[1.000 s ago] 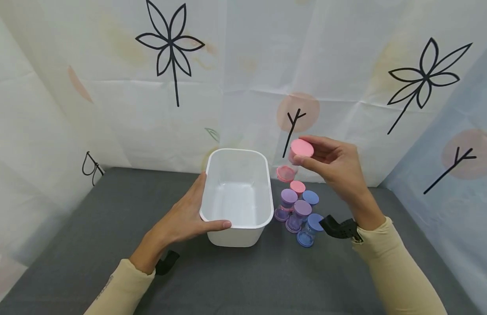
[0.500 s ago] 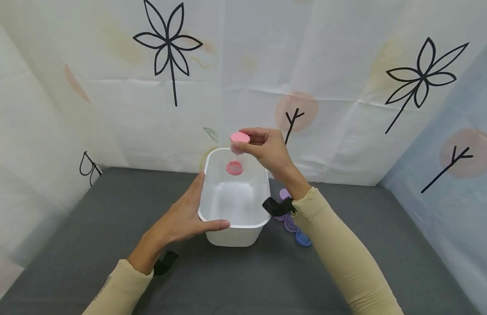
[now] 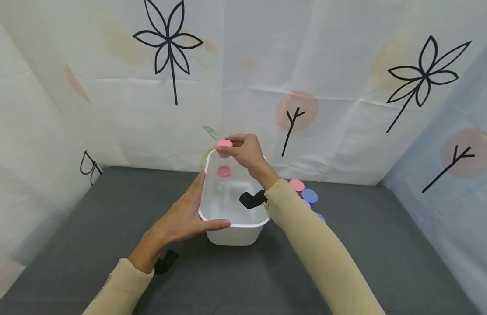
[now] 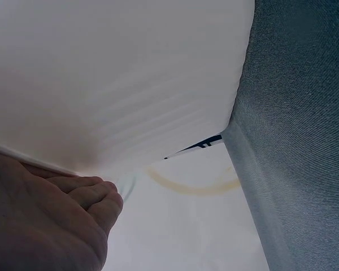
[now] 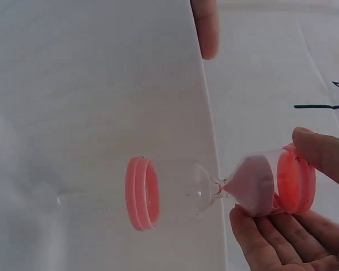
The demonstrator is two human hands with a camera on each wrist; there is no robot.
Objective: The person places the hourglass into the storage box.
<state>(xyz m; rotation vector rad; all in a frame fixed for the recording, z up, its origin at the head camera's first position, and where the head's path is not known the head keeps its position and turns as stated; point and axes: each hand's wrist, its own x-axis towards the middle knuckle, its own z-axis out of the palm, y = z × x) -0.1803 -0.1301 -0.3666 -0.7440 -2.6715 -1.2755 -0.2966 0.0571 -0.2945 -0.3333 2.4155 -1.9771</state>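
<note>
The right hand [image 3: 247,151] is pinching the top cap of a pink sand timer [image 3: 224,157] between thumb and fingertips [image 5: 260,237], holding it upright over the far end of the white tub [image 3: 235,225]. The left hand [image 3: 188,216] is resting on the tub's near left wall with straight fingers, thumb along the rim. I think the timer is at risk: only the cap is pinched, so the glass could swing and knock the wall, or slip and fall hard. Half a second ago the timer was higher and more to the right; now it is lower, and the other timers [image 3: 302,192] on the table [image 3: 89,227] are showing again.
</note>
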